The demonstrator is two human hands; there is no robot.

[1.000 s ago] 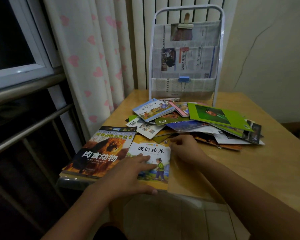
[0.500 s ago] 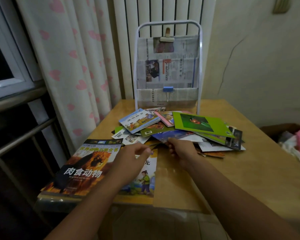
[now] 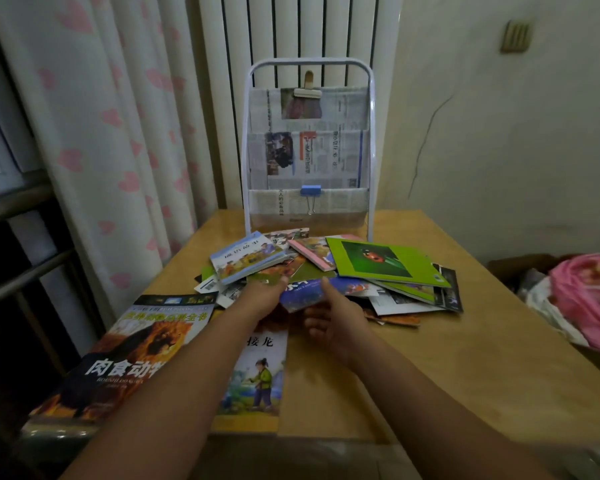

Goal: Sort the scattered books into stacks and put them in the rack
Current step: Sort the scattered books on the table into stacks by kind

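Note:
A loose pile of thin books lies on the wooden table, topped by a green ladybird book and a pale blue picture book. Behind it stands the white wire rack, lined with newspaper. At the near left edge lie a large predator book and, beside it, a yellow-covered story book. My right hand pinches the front edge of a dark blue book in the pile, thumb on top. My left hand rests flat on the pile just left of that book, fingers extended.
A heart-print curtain and a window rail run along the left. A radiator stands behind the rack. A pink bundle sits in a box off the table's right side. Bare tabletop lies to the right of the pile.
Both hands have left the two near books and moved forward into the pile. The right thumb now sits on the dark blue book. The camera has tilted up.

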